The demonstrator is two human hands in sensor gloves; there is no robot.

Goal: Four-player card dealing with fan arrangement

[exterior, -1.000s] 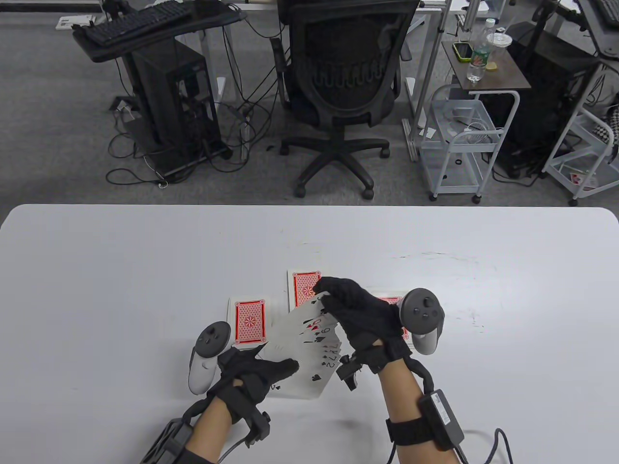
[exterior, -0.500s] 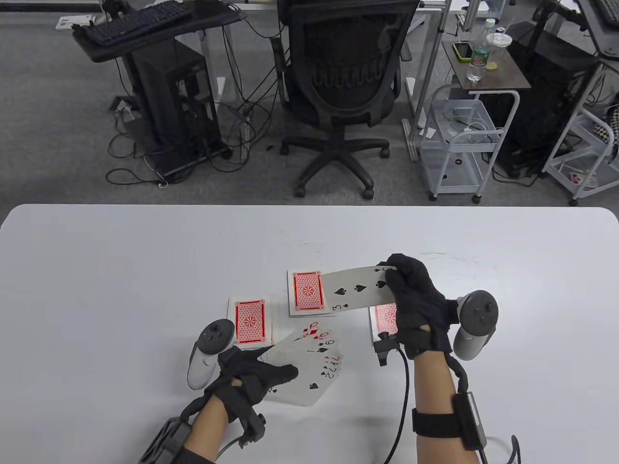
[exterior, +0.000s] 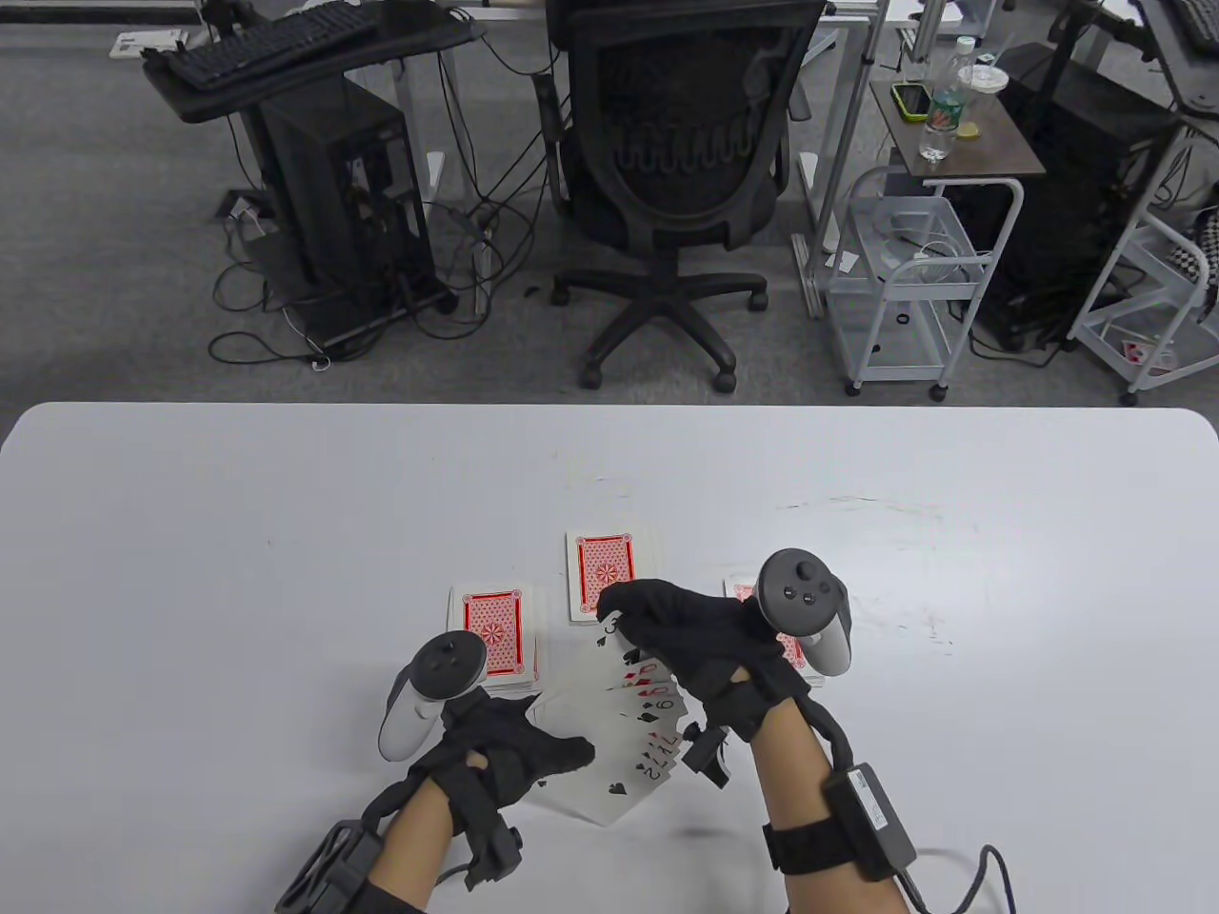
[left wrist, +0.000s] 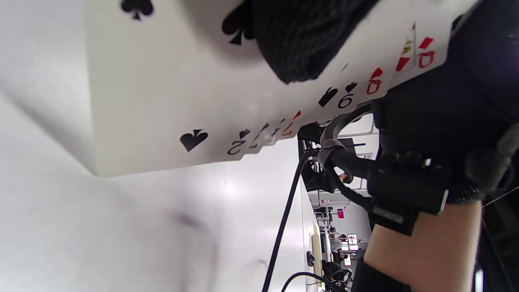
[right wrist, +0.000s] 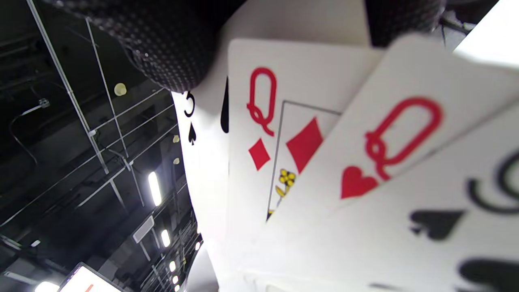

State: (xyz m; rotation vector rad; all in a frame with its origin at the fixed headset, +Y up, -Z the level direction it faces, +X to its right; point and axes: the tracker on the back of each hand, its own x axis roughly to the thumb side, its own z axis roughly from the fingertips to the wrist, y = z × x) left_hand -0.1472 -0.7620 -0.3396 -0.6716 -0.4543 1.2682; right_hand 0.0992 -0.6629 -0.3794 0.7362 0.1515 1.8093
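Over the near middle of the table (exterior: 286, 533), I am bringing my right hand (exterior: 705, 638) back onto the fan of cards (exterior: 629, 743) that my left hand (exterior: 505, 752) is holding face up just above the surface. Half a second ago that right hand was out to the right, carrying the three of spades (right wrist: 194, 121) clear of the fan; now the same card is sitting at the far end of the fan, beside the queen of diamonds (right wrist: 275, 134) and the queen of hearts (right wrist: 385, 154). My right fingers (right wrist: 162, 52) are curling over the three's top corner and pinching it, while my left thumb is pressing down on the fan's near corner with the other fingers curled beneath, so both hands are gripping cards. I am reading this as the three being slotted into its place in the hand, extending the spread by one. Behind the fan, three face-down piles are lying on the table: the left pile (exterior: 492, 633), the middle pile (exterior: 605, 571) and the right pile (exterior: 748, 592), the last mostly hidden by my right hand. Those three piles are looking dealt, and I am judging the fourth player's hand to be the one I am fanning now, with only tidying of the spacing left.
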